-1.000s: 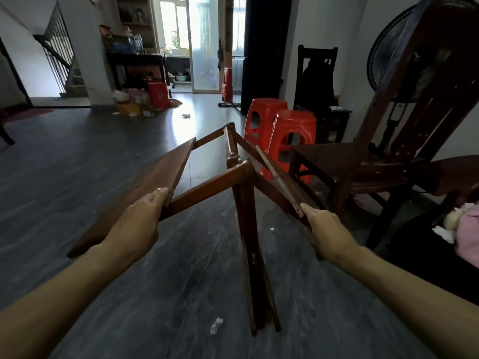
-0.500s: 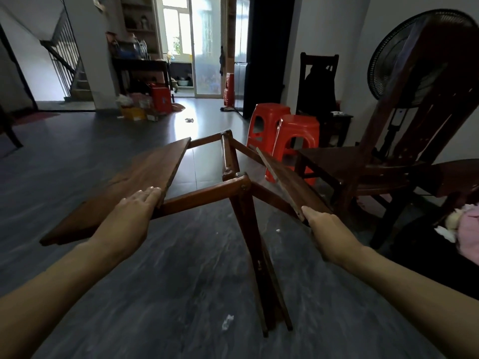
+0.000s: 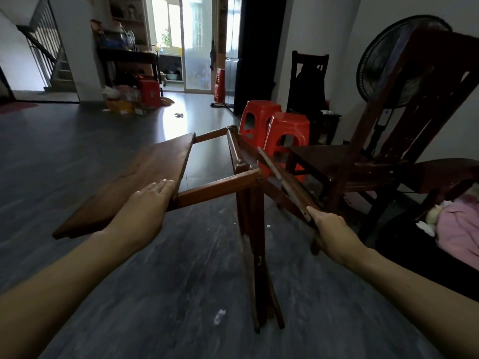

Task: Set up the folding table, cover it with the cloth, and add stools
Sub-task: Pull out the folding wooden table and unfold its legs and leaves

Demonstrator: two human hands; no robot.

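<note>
left leaf [image 3: 145, 174] raised flatter | left hand [image 3: 145, 206] flat on it | right hand [image 3: 334, 234] grips right leaf [image 3: 287, 185]

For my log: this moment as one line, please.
table: partly unfolded | left grip: flat on left leaf | right grip: holds right leaf | stools: not placed
</note>
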